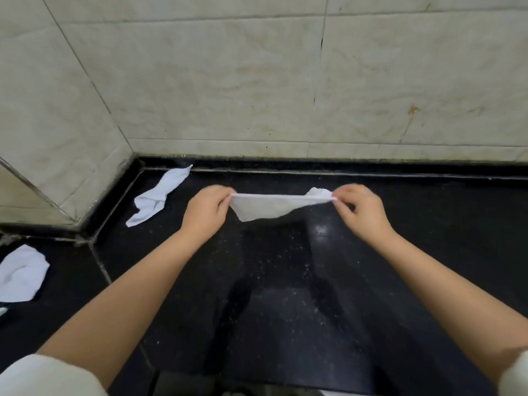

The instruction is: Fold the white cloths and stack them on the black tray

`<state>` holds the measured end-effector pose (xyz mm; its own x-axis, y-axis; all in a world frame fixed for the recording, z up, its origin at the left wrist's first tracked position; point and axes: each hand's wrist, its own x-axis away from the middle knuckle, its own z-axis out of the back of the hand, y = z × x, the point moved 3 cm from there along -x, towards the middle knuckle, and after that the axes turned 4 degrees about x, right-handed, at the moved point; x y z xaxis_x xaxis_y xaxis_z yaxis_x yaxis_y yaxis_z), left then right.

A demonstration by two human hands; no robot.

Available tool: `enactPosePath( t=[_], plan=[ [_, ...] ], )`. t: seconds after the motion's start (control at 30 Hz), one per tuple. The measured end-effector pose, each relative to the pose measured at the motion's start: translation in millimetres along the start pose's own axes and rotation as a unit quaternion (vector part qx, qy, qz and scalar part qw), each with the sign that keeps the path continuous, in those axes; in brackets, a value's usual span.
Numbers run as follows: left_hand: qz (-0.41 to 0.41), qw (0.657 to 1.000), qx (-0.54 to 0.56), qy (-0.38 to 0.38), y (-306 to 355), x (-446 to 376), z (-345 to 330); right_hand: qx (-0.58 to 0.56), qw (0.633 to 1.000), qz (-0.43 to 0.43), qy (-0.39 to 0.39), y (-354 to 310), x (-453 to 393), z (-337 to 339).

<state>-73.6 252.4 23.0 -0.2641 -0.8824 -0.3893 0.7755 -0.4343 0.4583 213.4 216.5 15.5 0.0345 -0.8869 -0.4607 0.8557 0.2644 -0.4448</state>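
White cloth [271, 207] folded, stretched taut above table [285, 281] | left hand [205, 210] pinches one end | right hand [360, 210] pinches other

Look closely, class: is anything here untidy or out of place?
Yes. Two white cloths lie crumpled on the black counter: one by the wall corner, one at the far left. No tray shows.

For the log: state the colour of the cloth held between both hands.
Plain white, no pattern; the cloth shows best in the head view, against the black counter.
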Motion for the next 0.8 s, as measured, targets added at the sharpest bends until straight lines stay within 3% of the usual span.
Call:
enactPosePath(
  t=[0.07, 0.17, 0.23, 0.33, 0.4, 0.53, 0.6, 0.7, 0.8],
  plan=[
    [0.049, 0.985, 0.012, -0.166, -14.7, 21.0, -21.6, -0.005, 0.980, -0.030, -0.198, 15.6, 21.9, -13.5],
    [0.101, 0.896, 0.008, -0.433, -22.0, 56.9, -58.1, -0.001, 0.859, -0.100, -0.503, 29.2, 64.5, -36.0],
    [0.128, 0.817, 0.000, -0.562, -13.9, 78.8, -78.4, -0.011, 0.784, -0.146, -0.603, 32.5, 87.2, -46.5],
    [0.184, 0.739, 0.012, -0.647, -1.0, 101.4, -96.8, -0.044, 0.724, -0.230, -0.648, 42.7, 104.9, -55.1],
    [0.207, 0.745, 0.021, -0.634, 0.4, 105.6, -104.5, -0.043, 0.736, -0.253, -0.627, 53.4, 105.4, -56.9],
    [0.203, 0.854, 0.053, -0.477, -7.4, 87.5, -111.9, 0.015, 0.854, -0.221, -0.471, 66.6, 91.4, -63.4],
    [0.195, 0.890, 0.046, -0.410, -13.4, 75.5, -114.6, 0.042, 0.893, -0.203, -0.400, 66.9, 83.6, -68.5],
    [0.195, 0.928, 0.009, -0.318, -19.1, 59.6, -120.5, 0.054, 0.929, -0.210, -0.299, 69.0, 69.0, -76.3],
    [0.186, 0.943, -0.053, -0.270, -20.3, 49.3, -128.9, 0.086, 0.939, -0.203, -0.264, 74.6, 62.6, -84.3]
  ],
)
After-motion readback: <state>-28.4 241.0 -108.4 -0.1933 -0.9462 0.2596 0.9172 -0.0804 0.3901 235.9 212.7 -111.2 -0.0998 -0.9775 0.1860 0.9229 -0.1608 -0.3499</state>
